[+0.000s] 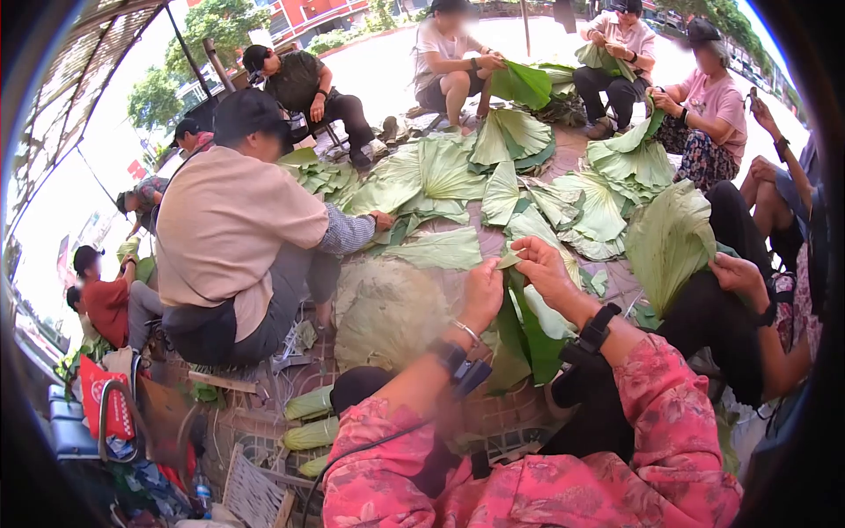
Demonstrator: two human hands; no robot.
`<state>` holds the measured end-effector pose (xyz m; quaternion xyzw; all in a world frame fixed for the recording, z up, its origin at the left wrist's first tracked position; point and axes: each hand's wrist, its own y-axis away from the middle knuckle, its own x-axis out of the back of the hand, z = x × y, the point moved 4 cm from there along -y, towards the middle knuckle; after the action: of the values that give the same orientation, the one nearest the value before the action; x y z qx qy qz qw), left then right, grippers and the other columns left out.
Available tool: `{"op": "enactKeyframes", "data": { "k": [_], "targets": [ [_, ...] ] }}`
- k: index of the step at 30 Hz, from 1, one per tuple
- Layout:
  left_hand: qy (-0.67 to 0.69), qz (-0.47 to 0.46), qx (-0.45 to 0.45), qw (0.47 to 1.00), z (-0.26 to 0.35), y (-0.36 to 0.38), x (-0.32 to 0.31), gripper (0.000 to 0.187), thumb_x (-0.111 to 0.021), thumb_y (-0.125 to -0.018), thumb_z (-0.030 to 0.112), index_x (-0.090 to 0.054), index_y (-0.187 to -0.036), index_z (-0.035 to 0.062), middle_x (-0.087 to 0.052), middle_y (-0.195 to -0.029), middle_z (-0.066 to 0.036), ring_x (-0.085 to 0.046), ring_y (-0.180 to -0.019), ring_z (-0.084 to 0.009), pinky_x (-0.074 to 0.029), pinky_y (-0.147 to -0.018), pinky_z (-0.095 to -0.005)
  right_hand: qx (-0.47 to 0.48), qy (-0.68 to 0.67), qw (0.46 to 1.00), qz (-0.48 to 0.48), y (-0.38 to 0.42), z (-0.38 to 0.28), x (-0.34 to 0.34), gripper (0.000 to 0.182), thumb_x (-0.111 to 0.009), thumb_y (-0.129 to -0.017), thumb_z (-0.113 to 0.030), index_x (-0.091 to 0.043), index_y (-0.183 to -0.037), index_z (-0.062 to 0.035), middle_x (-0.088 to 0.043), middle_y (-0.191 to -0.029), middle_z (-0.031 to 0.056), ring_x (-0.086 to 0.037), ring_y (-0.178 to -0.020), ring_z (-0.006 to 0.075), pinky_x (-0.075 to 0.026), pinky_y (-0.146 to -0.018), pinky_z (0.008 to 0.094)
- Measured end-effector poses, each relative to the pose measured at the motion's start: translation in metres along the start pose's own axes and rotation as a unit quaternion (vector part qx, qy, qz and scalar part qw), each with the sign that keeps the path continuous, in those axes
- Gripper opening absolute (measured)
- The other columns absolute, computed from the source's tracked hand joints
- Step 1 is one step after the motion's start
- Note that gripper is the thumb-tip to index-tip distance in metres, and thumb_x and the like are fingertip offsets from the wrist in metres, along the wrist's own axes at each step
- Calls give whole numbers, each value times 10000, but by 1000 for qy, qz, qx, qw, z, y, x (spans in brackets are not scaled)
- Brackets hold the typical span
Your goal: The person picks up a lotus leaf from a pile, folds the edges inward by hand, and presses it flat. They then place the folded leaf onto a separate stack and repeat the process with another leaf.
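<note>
Pink floral sleeves, black wrist straps, and a thin silver bangle.

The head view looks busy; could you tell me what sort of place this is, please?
Probably an outdoor, partly shaded communal work spot. Seated people ring a heap of large green leaves on paved ground, with trees and a building behind. The left hand and right hand grip a folded leaf.

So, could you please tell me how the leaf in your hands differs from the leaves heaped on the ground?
The folded leaf is creased lengthwise and hangs down, pinched by the left hand and right hand; the ground leaves lie spread and overlapping. The folded leaf looks darker, the ground leaves paler. Both are large, green and ribbed.
</note>
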<state>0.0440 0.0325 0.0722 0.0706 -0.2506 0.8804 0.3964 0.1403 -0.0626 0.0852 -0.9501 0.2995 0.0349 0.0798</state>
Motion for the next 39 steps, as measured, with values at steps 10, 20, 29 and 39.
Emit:
{"op": "enactKeyframes", "data": {
  "k": [10, 20, 29, 39],
  "targets": [
    [-177, -51, -71, 980, 25, 0, -9, 116, -461, -821, 91, -507, -802, -13, -518, -673, -228, -509, -637, -399, -392, -549, -429, 189, 442, 875, 50, 21, -33, -7, 144, -477, -735, -84, -491, -876, -60, -587, -781, 169, -570, -783, 366, -442, -653, 454],
    [-185, -82, -44, 978, 26, -2, -10, 164, -472, -824, 137, -557, -876, 7, -558, -710, -240, -542, -682, -420, -409, -569, -473, 180, 497, 849, 14, 16, -27, -7, 100, -508, -745, -98, -534, -825, -43, -580, -823, 152, -580, -779, 353, -456, -643, 435],
    [-285, -109, -99, 947, 31, 7, -10, 198, -460, -877, 212, -539, -805, 45, -562, -719, -200, -543, -680, -399, -418, -559, -469, 114, 544, 830, -56, 6, -17, -2, 118, -510, -730, -114, -586, -750, -26, -589, -734, 195, -577, -763, 365, -455, -633, 424],
    [-235, -139, -102, 957, 20, 9, -6, 192, -470, -851, 185, -542, -790, 18, -551, -729, -219, -538, -724, -403, -423, -602, -444, 133, 426, 885, -135, 12, -35, 0, 169, -498, -783, -154, -598, -797, -20, -567, -754, 190, -540, -746, 368, -425, -641, 418]
  ]
}}
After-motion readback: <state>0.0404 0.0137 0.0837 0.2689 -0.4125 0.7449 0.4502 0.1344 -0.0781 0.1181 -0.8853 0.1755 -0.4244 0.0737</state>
